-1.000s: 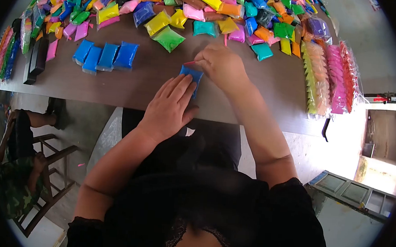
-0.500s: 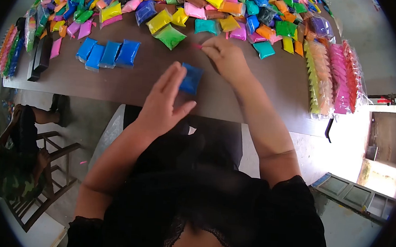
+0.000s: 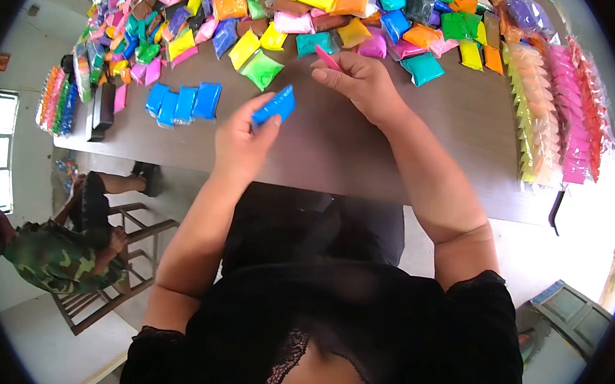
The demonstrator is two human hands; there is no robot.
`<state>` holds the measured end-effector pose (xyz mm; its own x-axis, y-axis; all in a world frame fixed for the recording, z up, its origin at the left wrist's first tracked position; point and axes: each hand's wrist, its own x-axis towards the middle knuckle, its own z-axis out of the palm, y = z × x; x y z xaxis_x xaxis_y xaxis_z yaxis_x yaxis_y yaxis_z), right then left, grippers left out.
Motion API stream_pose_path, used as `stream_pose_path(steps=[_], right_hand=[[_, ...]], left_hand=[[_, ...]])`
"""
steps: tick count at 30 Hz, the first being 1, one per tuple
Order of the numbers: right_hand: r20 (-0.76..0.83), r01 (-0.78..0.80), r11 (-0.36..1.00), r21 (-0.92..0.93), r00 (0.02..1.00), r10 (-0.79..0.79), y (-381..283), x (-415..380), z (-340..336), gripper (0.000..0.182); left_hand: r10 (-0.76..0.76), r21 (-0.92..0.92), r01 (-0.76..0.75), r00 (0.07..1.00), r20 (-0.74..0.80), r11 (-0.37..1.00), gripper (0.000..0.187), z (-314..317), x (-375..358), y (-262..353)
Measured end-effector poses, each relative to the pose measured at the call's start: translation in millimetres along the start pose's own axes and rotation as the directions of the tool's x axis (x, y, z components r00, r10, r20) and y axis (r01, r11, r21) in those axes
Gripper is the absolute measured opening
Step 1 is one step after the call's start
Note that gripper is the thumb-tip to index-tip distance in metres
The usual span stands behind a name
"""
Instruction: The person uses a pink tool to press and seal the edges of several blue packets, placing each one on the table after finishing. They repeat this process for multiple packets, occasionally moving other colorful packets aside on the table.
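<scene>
Between the thumb and fingers of my left hand [image 3: 244, 134] is a blue packet [image 3: 276, 105], lifted off the table and tilted. My right hand [image 3: 358, 85] pinches a small, flat pink piece [image 3: 327, 58] whose kind I cannot make out. It sits to the right of the blue packet, apart from it. A row of several blue packets [image 3: 185, 103] lies on the table left of my left hand. Just beyond my hands a light green packet [image 3: 261, 70] and a teal packet [image 3: 316, 44] rest at the near edge of a colourful heap.
A large heap of coloured packets [image 3: 292, 5] covers the table's [image 3: 366, 164] far side. Bagged stacks of coloured strips [image 3: 541, 115] stand at right, more strips [image 3: 57, 99] at left beside a black block [image 3: 102, 110]. A person in camouflage [image 3: 67, 257] sits on a wooden chair at left.
My left hand has picked the blue packet up from the table. The pink piece in my right hand now points upward. The camera view has shifted, showing more of the left side.
</scene>
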<state>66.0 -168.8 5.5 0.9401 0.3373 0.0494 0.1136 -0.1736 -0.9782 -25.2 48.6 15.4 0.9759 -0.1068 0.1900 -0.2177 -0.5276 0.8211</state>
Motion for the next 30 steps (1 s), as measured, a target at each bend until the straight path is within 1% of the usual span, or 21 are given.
stream_pose_path(steps=[1, 2, 3, 5, 6, 7, 9, 10, 12, 13, 15, 19, 21, 22, 24, 25, 27, 28, 30], right_hand=[[0.066, -0.033, 0.985, 0.171, 0.998, 0.022, -4.3, -0.9, -1.8, 0.031], [0.138, -0.074, 0.94, 0.333, 0.99, 0.029, -6.6, -1.4, -2.3, 0.033], [0.131, -0.061, 0.934, 0.351, 0.991, 0.016, -4.3, -1.0, -0.7, 0.033], [0.229, -0.099, 0.896, 0.432, 0.973, -0.003, 4.5, -0.8, 4.2, 0.037], [0.301, -0.124, 0.931, 0.343, 0.954, 0.017, 5.9, 1.9, 0.3, 0.034], [0.293, -0.117, 0.928, 0.354, 0.956, 0.009, 7.1, 2.0, 0.2, 0.034], [0.275, -0.147, 0.876, 0.459, 0.961, 0.018, 6.3, 1.9, 2.9, 0.029], [0.275, -0.141, 0.874, 0.466, 0.961, 0.009, 4.4, 2.1, 2.0, 0.029], [0.245, -0.243, 0.872, 0.425, 0.958, 0.148, -0.3, 1.7, -2.5, 0.025], [0.247, -0.237, 0.872, 0.428, 0.959, 0.14, -1.1, 1.3, -1.4, 0.025], [0.233, -0.23, 0.875, 0.426, 0.962, 0.14, -2.5, -0.6, 1.5, 0.023], [0.248, -0.251, 0.873, 0.418, 0.956, 0.156, -1.7, -1.1, 0.9, 0.026], [0.268, -0.231, 0.912, 0.338, 0.953, 0.142, -2.8, -1.5, -2.1, 0.027], [0.271, -0.235, 0.912, 0.336, 0.952, 0.145, -4.4, -2.0, -2.3, 0.027], [0.263, -0.283, 0.867, 0.41, 0.947, 0.185, -6.9, -2.8, -3.0, 0.022], [0.26, -0.283, 0.868, 0.409, 0.947, 0.186, -5.5, -2.2, -4.0, 0.022], [0.292, -0.336, 0.796, 0.504, 0.933, 0.209, 0.6, 0.2, -5.6, 0.022], [0.292, -0.339, 0.795, 0.503, 0.933, 0.213, 3.7, 0.2, -3.9, 0.022], [0.266, -0.188, 0.909, 0.373, 0.96, 0.089, 7.4, 1.3, 1.7, 0.021]], left_hand=[[-0.33, -0.529, 0.314, 0.942, 0.065, 0.788, 0.042, -1.6, 5.0, 2.8], [-0.307, -0.562, 0.302, 0.948, 0.089, 0.77, 0.039, -2.5, 9.1, 2.9], [-0.302, -0.544, 0.3, 0.949, 0.088, 0.784, 0.039, -2.8, 13.1, 7.2], [-0.283, -0.634, 0.31, 0.948, 0.148, 0.708, 0.04, 2.8, 18.9, 17.3], [-0.272, -0.611, 0.29, 0.954, 0.125, 0.737, 0.04, 6.8, 21.1, 19.1], [-0.268, -0.6, 0.29, 0.955, 0.129, 0.745, 0.04, 12.6, 23.5, 21.2], [-0.219, -0.642, 0.199, 0.974, 0.049, 0.74, 0.037, 21.6, 27.3, 25.0], [-0.217, -0.635, 0.196, 0.975, 0.045, 0.747, 0.037, 21.3, 28.4, 24.2], [-0.298, -0.701, 0.317, 0.942, 0.154, 0.639, 0.034, 18.3, 29.4, 22.1], [-0.296, -0.698, 0.312, 0.944, 0.148, 0.645, 0.034, 16.6, 29.8, 22.5], [-0.361, -0.646, 0.371, 0.92, 0.156, 0.667, 0.033, 13.9, 30.3, 23.7], [-0.347, -0.66, 0.317, 0.934, 0.09, 0.682, 0.032, 12.7, 30.9, 24.6], [-0.382, -0.678, 0.379, 0.911, 0.154, 0.63, 0.034, 4.6, 33.7, 23.6], [-0.384, -0.68, 0.379, 0.91, 0.153, 0.628, 0.034, 0.7, 34.1, 19.7], [-0.345, -0.773, 0.437, 0.89, 0.297, 0.461, 0.035, -5.5, 35.0, 13.3], [-0.344, -0.773, 0.438, 0.89, 0.3, 0.459, 0.035, -5.7, 35.3, 12.7], [-0.381, -0.767, 0.486, 0.861, 0.337, 0.419, 0.039, -4.8, 36.0, 13.2], [-0.382, -0.767, 0.488, 0.86, 0.339, 0.416, 0.039, -2.9, 35.6, 13.9], [-0.316, -0.589, 0.395, 0.918, 0.239, 0.705, 0.035, 2.4, 35.0, 18.6]])
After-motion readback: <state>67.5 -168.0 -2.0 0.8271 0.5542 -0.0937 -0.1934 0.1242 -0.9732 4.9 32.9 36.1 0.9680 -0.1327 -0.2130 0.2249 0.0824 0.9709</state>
